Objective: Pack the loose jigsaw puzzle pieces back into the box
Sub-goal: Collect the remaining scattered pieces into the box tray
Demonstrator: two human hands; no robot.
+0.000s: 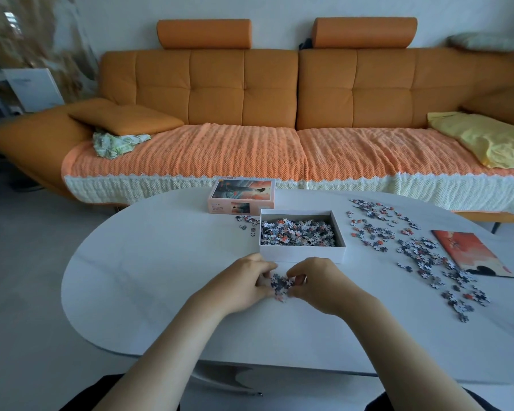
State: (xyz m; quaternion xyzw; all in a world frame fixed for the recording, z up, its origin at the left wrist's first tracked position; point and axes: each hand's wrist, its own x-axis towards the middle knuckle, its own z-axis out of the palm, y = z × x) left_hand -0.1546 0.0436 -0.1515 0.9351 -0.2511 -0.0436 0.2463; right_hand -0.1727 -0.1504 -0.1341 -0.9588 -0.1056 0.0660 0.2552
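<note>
- Box (pixel 301 253): white, open, sitting on the white tabletop (pixel 161 262). It holds a layer of puzzle pieces (pixel 297 229) that covers its floor.
- Small clump of pieces (pixel 280 284): lies on the tabletop just in front of the box's near wall, towards its left end, and is apart from the box.
- Left hand (pixel 244 284): in front of the box, on the clump's left side. Fingers curled in and touching the pieces, thumb at the far edge.
- Right hand (pixel 318 284): in front of the box, on the clump's right side. Fingers and thumb bent inward and pinching at the pieces. The two hands enclose the clump between them.
- Loose pieces (pixel 422 253): a wide scatter to the right of the box, well apart from it and trailing towards the near edge.
- A few stray pieces (pixel 245 221): just beside the box's left far corner.
- Lid (pixel 241 192): printed with a picture, behind the box to the left, near it.
- Orange picture sheet (pixel 469 253): far right of the box, beyond the scatter, with some pieces touching its left edge.
- Orange sofa (pixel 250 93): behind the box, past the tabletop.
</note>
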